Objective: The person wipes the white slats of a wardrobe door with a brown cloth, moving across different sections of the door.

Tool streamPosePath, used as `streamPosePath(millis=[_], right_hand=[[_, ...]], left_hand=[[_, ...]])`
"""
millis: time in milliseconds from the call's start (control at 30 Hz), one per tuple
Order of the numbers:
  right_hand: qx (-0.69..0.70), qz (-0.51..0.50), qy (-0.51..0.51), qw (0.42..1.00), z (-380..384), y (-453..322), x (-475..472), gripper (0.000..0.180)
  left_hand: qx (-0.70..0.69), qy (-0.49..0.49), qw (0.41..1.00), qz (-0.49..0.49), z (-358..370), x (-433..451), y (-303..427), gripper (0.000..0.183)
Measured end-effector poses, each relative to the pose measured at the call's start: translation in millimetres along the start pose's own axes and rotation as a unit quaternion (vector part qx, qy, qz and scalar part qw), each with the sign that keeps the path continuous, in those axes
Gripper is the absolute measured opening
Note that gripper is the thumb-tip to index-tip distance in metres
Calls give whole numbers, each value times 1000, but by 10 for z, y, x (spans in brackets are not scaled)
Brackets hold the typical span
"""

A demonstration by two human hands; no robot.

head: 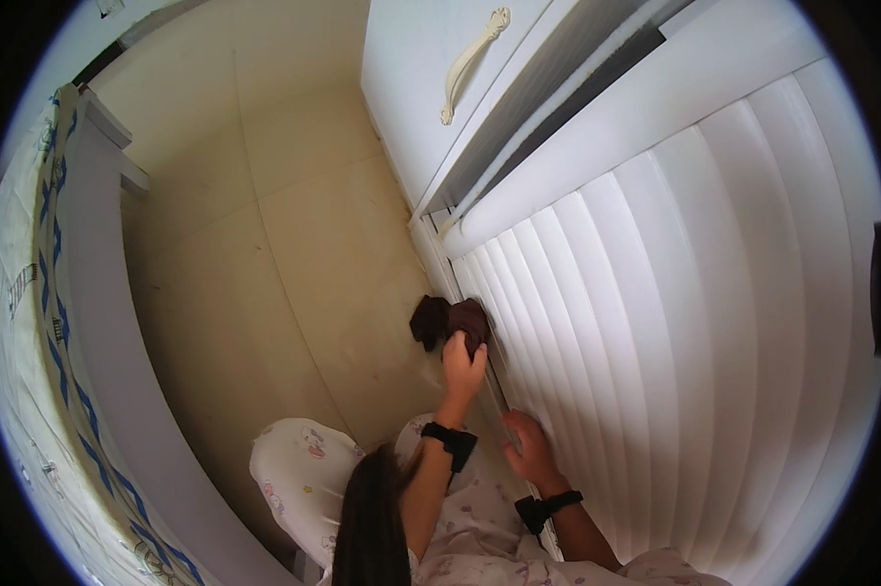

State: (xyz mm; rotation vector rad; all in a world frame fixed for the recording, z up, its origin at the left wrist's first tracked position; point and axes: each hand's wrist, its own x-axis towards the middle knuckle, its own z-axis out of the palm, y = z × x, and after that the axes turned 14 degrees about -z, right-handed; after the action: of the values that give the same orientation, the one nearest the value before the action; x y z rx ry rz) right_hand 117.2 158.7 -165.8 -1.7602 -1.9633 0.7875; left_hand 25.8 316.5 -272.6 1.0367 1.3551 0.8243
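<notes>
My left hand [462, 370] grips a crumpled dark brown cloth [468, 316], with the thumb and fingers pressed onto it. The cloth lies at the foot of a white ribbed sliding door [631, 308], and one loose end hangs over onto the floor. Closer to my body, my right hand [530, 447] is beside the lower edge of the same door, its thumb apart from the fingers and nothing held. Whether its fingertips touch the door or the bottom track [440, 253] cannot be made out. Each wrist bears a black strap.
Beyond the ribbed door, a white cabinet panel [426, 88] carries a cream ornate handle [470, 66]. Beige floor tiles [323, 242] stretch to the left. A bed [111, 293] with a patterned sheet [37, 308] borders them. My bent knee [301, 469] and dark hair [371, 520] are in front.
</notes>
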Motion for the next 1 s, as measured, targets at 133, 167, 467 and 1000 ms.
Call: streamPosePath(millis=[133, 167, 467, 1000], right_hand=[[-1, -9, 6, 1000, 42, 15, -21, 41], [0, -6, 8, 1000, 51, 3, -29, 41], [37, 76, -4, 996, 27, -232, -106, 42], [24, 85, 8, 996, 125, -147, -258, 44]], left_hand=[[-148, -30, 985, -84, 85, -103, 119, 50], [-146, -33, 985, -85, 84, -75, 133, 50], [-36, 0, 998, 56, -248, 511, 462, 30], [-73, -17, 997, -18, -209, 350, 679, 51]])
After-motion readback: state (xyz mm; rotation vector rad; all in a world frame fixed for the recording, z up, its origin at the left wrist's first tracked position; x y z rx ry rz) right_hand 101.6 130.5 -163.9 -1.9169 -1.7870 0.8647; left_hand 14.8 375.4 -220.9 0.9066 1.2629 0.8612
